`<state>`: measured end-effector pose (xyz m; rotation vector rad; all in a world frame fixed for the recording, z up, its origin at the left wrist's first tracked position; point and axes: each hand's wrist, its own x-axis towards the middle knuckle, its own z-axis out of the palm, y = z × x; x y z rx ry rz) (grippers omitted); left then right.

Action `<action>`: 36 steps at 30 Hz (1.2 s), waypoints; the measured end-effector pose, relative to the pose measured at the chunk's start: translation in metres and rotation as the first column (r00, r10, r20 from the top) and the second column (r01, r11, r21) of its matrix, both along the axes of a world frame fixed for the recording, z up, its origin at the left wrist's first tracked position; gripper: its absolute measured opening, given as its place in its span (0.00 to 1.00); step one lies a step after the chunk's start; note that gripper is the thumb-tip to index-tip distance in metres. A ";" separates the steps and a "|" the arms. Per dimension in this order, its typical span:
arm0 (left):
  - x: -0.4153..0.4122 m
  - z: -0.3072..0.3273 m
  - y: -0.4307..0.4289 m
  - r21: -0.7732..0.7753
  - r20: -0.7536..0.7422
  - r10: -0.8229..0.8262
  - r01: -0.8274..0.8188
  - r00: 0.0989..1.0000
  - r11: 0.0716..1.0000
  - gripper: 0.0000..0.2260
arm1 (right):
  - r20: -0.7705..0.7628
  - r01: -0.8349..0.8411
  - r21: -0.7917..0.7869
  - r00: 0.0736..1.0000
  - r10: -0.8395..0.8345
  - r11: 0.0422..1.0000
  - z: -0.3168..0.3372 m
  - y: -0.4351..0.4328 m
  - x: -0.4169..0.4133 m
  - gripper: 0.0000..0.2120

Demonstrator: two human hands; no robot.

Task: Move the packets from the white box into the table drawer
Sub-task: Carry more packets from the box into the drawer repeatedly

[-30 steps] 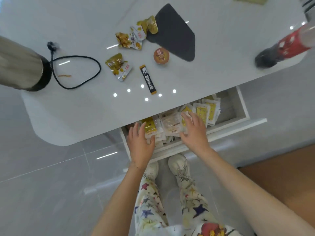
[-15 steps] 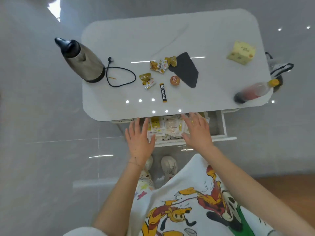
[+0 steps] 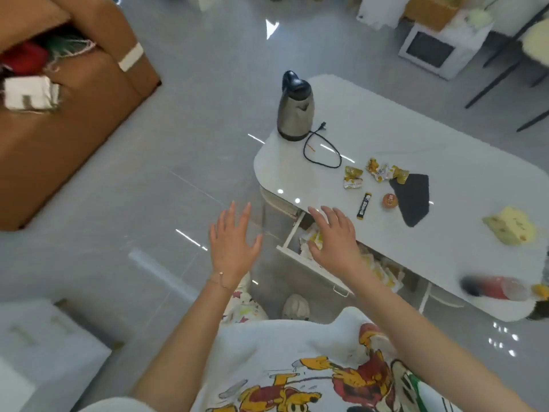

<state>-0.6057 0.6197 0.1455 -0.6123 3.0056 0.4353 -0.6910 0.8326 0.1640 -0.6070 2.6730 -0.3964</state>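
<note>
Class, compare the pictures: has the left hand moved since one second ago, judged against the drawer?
Yes. The left hand was over the drawer's front corner; now it is over the floor, clear of the drawer.

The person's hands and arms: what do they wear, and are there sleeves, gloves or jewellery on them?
Both forearms are bare, with no sleeves reaching them and no gloves. The left hand has a thin chain bracelet at its wrist. The right hand shows no bracelet or watch. Any rings are too blurred to tell. The person wears a white T-shirt with a colourful cartoon print.
</note>
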 end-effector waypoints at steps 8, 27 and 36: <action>0.086 0.021 -0.111 -0.014 -0.112 0.357 -0.360 0.928 0.933 0.32 | -0.065 -0.309 -0.030 0.950 0.306 0.951 0.023 -0.148 0.017 0.34; 0.320 0.019 -0.371 0.079 -0.107 0.757 -0.754 0.644 0.652 0.31 | -0.023 -0.605 -0.027 0.796 0.605 0.796 0.024 -0.502 0.193 0.33; 0.392 0.017 -0.423 0.118 -0.096 0.892 -0.885 0.442 0.451 0.31 | -0.079 -0.801 0.000 0.597 0.798 0.599 0.033 -0.619 0.260 0.33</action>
